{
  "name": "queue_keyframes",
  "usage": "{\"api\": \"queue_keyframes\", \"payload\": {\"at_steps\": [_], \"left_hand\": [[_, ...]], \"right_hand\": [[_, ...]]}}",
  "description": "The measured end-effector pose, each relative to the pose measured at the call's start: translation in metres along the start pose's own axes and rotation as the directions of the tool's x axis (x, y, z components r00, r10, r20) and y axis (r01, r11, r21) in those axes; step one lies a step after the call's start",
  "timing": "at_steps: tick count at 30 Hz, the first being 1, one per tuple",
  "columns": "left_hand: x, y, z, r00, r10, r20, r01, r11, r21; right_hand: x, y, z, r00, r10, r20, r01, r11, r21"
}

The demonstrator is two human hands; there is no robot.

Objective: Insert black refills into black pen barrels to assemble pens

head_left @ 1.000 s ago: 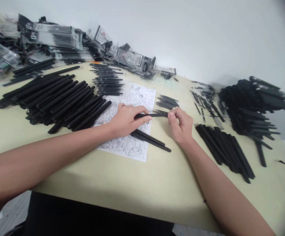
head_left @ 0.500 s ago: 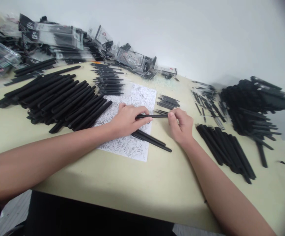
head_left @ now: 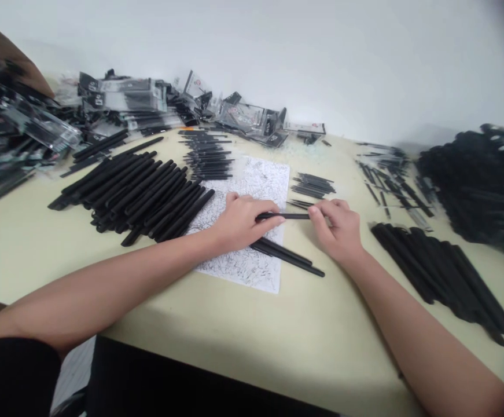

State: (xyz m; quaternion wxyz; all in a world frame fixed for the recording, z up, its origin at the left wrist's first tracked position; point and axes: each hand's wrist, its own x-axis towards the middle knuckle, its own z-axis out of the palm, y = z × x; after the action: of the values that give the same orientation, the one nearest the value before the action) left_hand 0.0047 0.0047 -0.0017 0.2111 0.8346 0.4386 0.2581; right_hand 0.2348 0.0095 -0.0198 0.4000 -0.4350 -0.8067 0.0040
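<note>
A thin black pen point(head_left: 295, 216) is held level between my two hands. My left hand point(head_left: 249, 222) is closed round its left part, thumb and fingers pinching it above the scribbled paper point(head_left: 260, 275). My right hand point(head_left: 337, 227) pinches the right end of the pen between thumb and fingertips, just off the paper's right edge. Beneath my left hand, a few black pens point(head_left: 293, 258) lie slanted across the paper, their left ends hidden. A large pile of black pens point(head_left: 143, 197) lies to the left of my left hand.
Behind the paper lie thin refills point(head_left: 208, 155), with a smaller bunch point(head_left: 313, 185) to their right. Clear packets point(head_left: 132, 95) are heaped along the wall. On the right are scattered thin parts point(head_left: 393, 182), a row of black barrels point(head_left: 442, 278) and a tall black pile point(head_left: 464, 174).
The view has swung left, so the whole scene sits further right and mostly lower. Both hands keep hold of the pen, with little change in their grip.
</note>
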Motion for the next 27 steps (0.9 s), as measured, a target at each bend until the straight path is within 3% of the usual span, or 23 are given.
{"api": "queue_keyframes", "payload": {"at_steps": [10, 18, 27], "left_hand": [[0.0011, 0.0021, -0.003, 1.0, -0.014, -0.011, 0.013, 1.0, -0.012], [0.001, 0.0023, -0.0014, 0.998, -0.065, -0.021, 0.064, 0.998, -0.024], [0.0004, 0.0002, -0.0005, 1.0, -0.007, -0.02, 0.007, 1.0, -0.01]], "right_hand": [[-0.0029, -0.0034, -0.0024, 0.999, 0.027, -0.023, -0.025, 0.996, 0.089], [0.0003, 0.0001, 0.0018, 0.998, 0.058, 0.021, -0.057, 0.998, -0.02], [-0.0005, -0.0007, -0.0004, 0.999, 0.049, 0.024, -0.05, 0.998, 0.025]]}}
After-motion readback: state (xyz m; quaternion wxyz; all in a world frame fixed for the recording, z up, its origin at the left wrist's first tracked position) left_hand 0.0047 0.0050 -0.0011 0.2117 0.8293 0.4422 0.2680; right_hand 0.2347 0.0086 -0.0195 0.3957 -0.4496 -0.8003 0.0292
